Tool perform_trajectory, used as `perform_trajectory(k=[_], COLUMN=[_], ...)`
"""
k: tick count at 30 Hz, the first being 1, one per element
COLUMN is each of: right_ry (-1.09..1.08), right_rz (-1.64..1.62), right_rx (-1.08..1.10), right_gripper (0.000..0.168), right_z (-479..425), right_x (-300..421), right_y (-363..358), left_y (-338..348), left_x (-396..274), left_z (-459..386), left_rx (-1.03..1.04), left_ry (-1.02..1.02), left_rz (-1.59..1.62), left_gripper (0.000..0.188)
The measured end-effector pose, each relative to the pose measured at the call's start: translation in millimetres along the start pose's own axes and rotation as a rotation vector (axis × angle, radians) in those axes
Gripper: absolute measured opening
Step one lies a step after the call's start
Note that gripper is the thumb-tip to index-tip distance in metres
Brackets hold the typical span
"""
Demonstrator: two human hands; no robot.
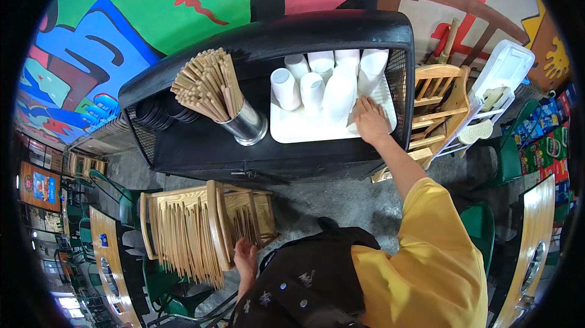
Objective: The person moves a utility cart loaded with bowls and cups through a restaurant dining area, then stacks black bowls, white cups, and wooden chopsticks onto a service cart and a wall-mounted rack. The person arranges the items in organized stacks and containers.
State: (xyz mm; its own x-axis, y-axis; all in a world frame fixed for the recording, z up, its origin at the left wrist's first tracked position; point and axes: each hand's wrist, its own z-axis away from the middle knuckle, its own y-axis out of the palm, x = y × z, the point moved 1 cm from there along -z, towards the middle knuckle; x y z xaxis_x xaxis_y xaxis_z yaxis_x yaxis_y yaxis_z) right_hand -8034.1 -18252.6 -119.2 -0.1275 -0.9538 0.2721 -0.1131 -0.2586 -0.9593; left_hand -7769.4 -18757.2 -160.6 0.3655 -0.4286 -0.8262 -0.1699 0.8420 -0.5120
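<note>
My right hand (pixel 370 120) lies palm down, fingers spread, at the right side of a white tray (pixel 292 133). Its fingertips are close beside several white cups (pixel 339 99) standing upside down there; whether they touch one is unclear. Left of the tray, a metal cylinder (pixel 249 126) holds a thick bunch of wooden chopsticks (pixel 210 85). Lower down, my left hand (pixel 246 255) hangs with bent fingers beside a wooden chair-like frame (pixel 215 218). Many long thin wooden sticks (pixel 187 236) lie across that frame. I cannot tell whether the left hand touches it.
The tray stands in a black cabinet (pixel 201 154) with a raised rim and mesh ends. Stacked dark dishes (pixel 153 113) sit at its left end. A wooden high chair (pixel 438 99) and a white folding one (pixel 496 85) lean at right. Tables (pixel 525 245) flank me.
</note>
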Motion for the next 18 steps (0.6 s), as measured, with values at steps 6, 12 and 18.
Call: perform_trajectory(k=[6, 12, 18], right_ry=[0.112, 0.269, 0.157], right_rz=[0.159, -0.75, -2.473], right_rx=[0.126, 0.234, 0.528], right_gripper=[0.066, 0.072, 0.072], right_z=[15.4, 50.6, 114.0], right_x=[5.6, 20.0, 102.3], right_y=[-10.5, -17.6, -96.5], left_y=[-13.2, -24.6, -37.7], left_x=[40.1, 59.1, 84.2], left_z=[19.6, 30.2, 41.1], left_rx=[0.066, 0.093, 0.087], left_ry=[-0.03, -0.036, -0.009], left_rz=[0.07, 0.105, 0.107], left_gripper=[0.039, 0.04, 0.04])
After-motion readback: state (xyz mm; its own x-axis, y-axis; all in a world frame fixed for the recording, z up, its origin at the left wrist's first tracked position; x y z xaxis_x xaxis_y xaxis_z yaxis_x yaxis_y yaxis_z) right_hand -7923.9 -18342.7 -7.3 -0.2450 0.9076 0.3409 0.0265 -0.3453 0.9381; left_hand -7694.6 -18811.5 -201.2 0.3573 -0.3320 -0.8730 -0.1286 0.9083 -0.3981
